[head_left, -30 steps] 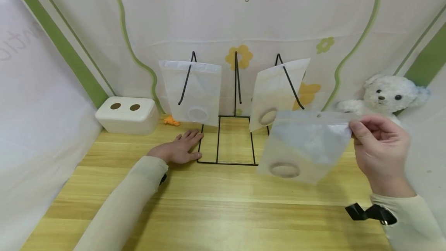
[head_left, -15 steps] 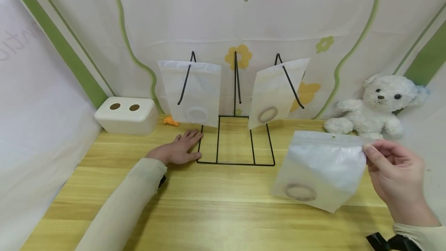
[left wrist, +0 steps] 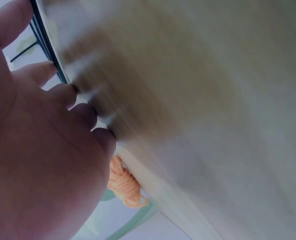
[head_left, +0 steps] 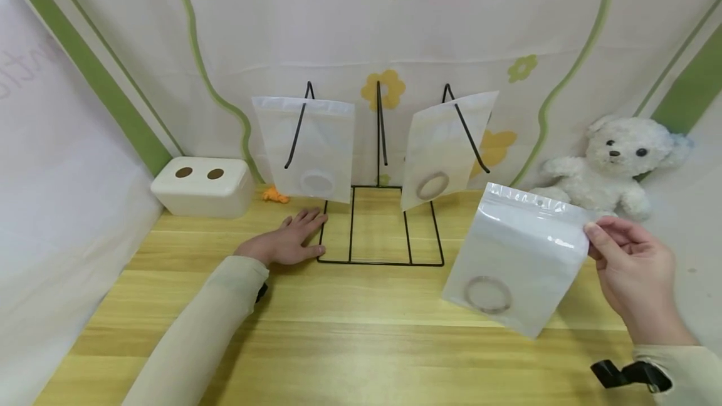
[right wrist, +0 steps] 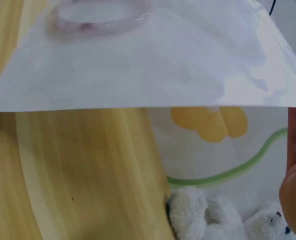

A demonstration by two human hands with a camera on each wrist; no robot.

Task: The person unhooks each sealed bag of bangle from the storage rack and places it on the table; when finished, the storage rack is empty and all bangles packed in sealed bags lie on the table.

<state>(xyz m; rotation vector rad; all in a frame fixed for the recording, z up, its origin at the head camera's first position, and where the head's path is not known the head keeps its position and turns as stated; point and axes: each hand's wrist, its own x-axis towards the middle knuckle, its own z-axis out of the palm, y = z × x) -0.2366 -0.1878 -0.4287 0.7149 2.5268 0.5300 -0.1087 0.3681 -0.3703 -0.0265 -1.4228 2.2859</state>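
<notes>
My right hand (head_left: pixel 634 274) pinches the upper right edge of a white translucent zip bag (head_left: pixel 524 249) above the table. Inside, near the bag's bottom, lies a bangle (head_left: pixel 487 294), also visible as a pale pinkish bangle (right wrist: pixel 103 22) in the right wrist view. My left hand (head_left: pixel 284 240) rests on the table with fingers spread, beside the left base wire of a black wire rack (head_left: pixel 380 263). Two similar bags, a left bag (head_left: pixel 304 149) and a right bag (head_left: pixel 445 143), hang on the rack's outer hooks. The middle hook (head_left: pixel 383 130) bears no bag.
A white box with two round holes (head_left: pixel 203 190) stands at the back left. Near it lies a small orange yarn-like object (head_left: pixel 275 195). At the back right sits a white teddy bear (head_left: pixel 615 161). A patterned cloth (head_left: pixel 316 24) hangs behind the wooden table (head_left: pixel 338 343).
The right hand has carried the bag rightward and toward me, away from the rack, then raised it slightly. Now the bag is turned, its top slanting down to the right. The left hand stays put.
</notes>
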